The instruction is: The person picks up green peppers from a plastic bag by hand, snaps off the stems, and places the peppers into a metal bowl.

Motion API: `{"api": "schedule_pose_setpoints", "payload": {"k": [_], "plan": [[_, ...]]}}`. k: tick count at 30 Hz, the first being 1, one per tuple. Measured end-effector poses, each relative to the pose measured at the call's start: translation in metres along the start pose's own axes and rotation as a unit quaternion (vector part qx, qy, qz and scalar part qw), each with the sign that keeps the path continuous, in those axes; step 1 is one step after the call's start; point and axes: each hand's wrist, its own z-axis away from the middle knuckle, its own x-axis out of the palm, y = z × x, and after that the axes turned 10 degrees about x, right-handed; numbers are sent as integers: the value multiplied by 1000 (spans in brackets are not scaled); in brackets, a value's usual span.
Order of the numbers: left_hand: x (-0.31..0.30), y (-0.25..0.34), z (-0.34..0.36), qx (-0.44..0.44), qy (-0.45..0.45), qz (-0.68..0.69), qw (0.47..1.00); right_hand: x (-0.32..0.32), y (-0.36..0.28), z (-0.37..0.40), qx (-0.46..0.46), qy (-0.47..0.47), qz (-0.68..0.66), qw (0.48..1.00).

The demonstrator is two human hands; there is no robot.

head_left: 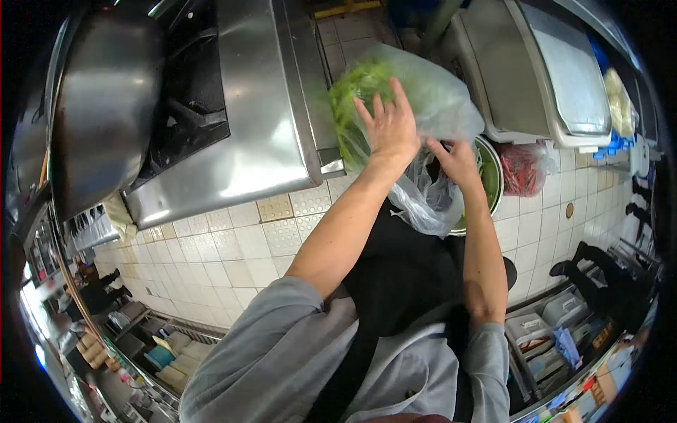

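Where the left hand (392,131) lies, its grip is wide open, fingers spread flat against the side of the plastic bag of leafy greens (423,95), steadying rather than holding it, while the right hand (458,162) has its grip closed on the loose film lower down, thumb and fingers pinching the slack; how tightly cannot be told, since the fingertips are hidden in the folds. That bag is held up in the air in front of the person's black apron (402,275), just above a round metal bowl (496,185) that seems to have greens in it. It looks light but bulky, the film thin, clear, crinkled and likely slippery, the leaves soft and easily bruised, so the gathered neck or a cupped palm beneath would be the surest hold. Beside the bowl lies a bag of something red (523,169). Further off stand a smooth stainless-steel worktop (261,106) and a big steel wok (106,106), above a pale tiled floor (233,247)
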Motion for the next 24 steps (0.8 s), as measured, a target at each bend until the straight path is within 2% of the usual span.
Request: {"api": "schedule_pose_setpoints", "payload": {"k": [1,2,4,5,6,7,8,9,10,11,13,14,15,16,17,19,20,21,22,23,24], "plan": [[15,-9,1,-20,-35,10,999,-1,3,-2,-35,-9,35,999],[33,-20,4,-28,-31,11,999,1,13,-7,-80,19,66,994],[51,-32,16,39,-84,55,994,-1,17,-12,-64,5,83,994],[54,-30,20,37,-83,51,995,-1,19,-15,-45,0,100,994],[46,-18,29,94,45,133,986,1,29,-19,-44,-1,95,994],[35,-8,32,151,172,211,950,6,45,-27,-62,18,49,997],[20,3,29,176,234,235,927,9,55,-30,-80,35,4,996],[5,13,27,172,237,232,928,8,56,-30,-83,29,3,996],[-11,24,27,152,220,305,914,7,55,-27,33,25,-105,994],[-23,33,29,131,203,376,894,6,53,-23,148,18,-207,967],[-37,51,41,153,203,411,875,-6,27,-8,122,5,-203,972],[-36,59,48,152,182,450,861,-6,56,-11,66,3,-212,975],[-35,64,51,193,220,435,851,-6,80,-11,11,-1,-223,975],[-36,69,54,177,224,493,822,-16,27,11,32,25,-185,982],[-40,73,56,162,225,550,788,-16,-19,23,83,68,-317,942],[-64,64,47,164,253,589,750,-35,-37,20,126,50,-479,867],[-76,55,39,146,272,585,750,-43,-43,23,132,91,-491,856],[-103,48,38,70,256,578,772,-47,-69,33,134,114,-474,863],[-98,33,24,71,295,630,715,-55,-61,38,133,81,-478,865],[-118,30,28,45,300,643,703,-64,-51,46,136,52,-482,864],[-126,29,28,58,317,707,630,-63,-68,53,123,54,-493,859]]}}
